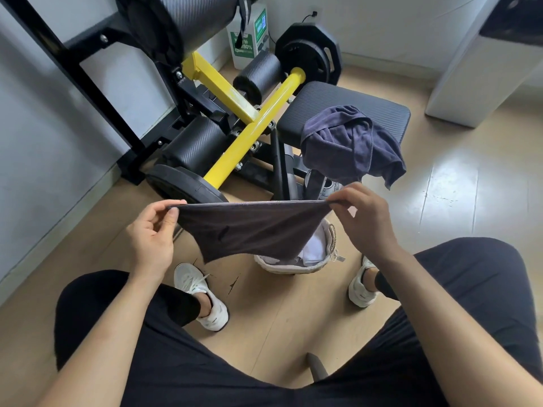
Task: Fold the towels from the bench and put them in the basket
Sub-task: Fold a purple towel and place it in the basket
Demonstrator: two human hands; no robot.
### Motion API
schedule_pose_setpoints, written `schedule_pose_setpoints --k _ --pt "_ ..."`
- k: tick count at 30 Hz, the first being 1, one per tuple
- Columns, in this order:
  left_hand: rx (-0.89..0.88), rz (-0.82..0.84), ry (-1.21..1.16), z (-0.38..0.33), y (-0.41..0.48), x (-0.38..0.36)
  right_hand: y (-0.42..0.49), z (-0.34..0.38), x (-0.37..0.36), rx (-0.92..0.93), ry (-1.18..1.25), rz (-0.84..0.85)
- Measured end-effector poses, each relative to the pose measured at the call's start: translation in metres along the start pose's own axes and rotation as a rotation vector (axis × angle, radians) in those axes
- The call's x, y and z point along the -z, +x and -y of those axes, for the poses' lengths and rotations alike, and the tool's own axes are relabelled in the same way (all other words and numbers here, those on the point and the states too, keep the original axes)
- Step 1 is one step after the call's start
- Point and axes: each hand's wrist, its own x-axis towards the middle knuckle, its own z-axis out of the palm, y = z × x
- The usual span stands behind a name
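Wood floor (pixel 293 312); bench (pixel 338 98) at 1 o'clock w/ crumpled blue towel (pixel 352 145); L hand (pixel 152 230) & R hand (pixel 361 221) each pinch a top corner of grey towel (pixel 249 227), basket (pixel 293 268) at 6 o'clock.

Yellow bar (pixel 252 127) has a black weight plate (pixel 308 51) at each end, foam rollers (pixel 199 142) alongside. Green-and-white box (pixel 249 33) behind. White sneakers (pixel 202 295) on wood floor (pixel 440 201).
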Motion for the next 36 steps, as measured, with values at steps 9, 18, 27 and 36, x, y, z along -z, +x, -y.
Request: schedule_pose_setpoints --k 9,18,27,36 --pt "0.343 0.156 0.025 0.016 0.0 -0.009 0.001 -0.008 -0.006 -0.571 0.309 0.149" --pt "0.507 0.065 -0.189 -0.017 -0.014 -0.025 -0.007 0.018 -0.02 -0.849 0.663 -0.068" --pt "0.441 0.257 -0.268 -0.055 -0.047 -0.062 -0.022 0.068 -0.052 -0.739 0.773 0.027" --pt "0.32 0.28 -0.204 -0.061 -0.059 -0.074 -0.029 0.092 -0.064 -0.558 0.659 0.118"
